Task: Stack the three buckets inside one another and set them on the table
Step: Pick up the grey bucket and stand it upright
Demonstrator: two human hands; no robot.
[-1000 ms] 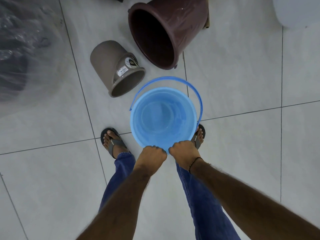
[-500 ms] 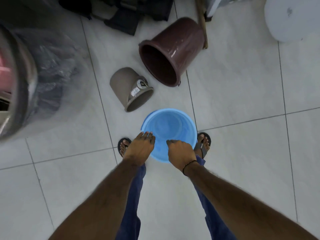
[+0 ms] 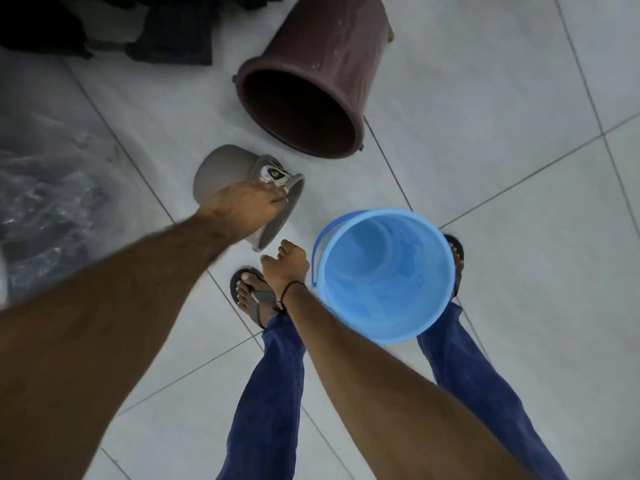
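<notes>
place: looks like a home utility or storage corner
floor (image 3: 485, 81): large pale grey tiles with thin dark grout lines
clutter: crumpled clear plastic sheet (image 3: 45, 188) at the left, dark bundles (image 3: 166, 32) piled at the top edge
household goods: plastic buckets lying on the tiles
dress: flip-flops (image 3: 252, 299) and jeans, worn indoors

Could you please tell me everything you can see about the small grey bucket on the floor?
The grey bucket is the smallest of three: matte, plastic-looking, tapered, with a flared rim and a label sticker near it. It lies on its side on the tiled floor, mouth toward the person's feet. The left hand is on its rim.
</notes>
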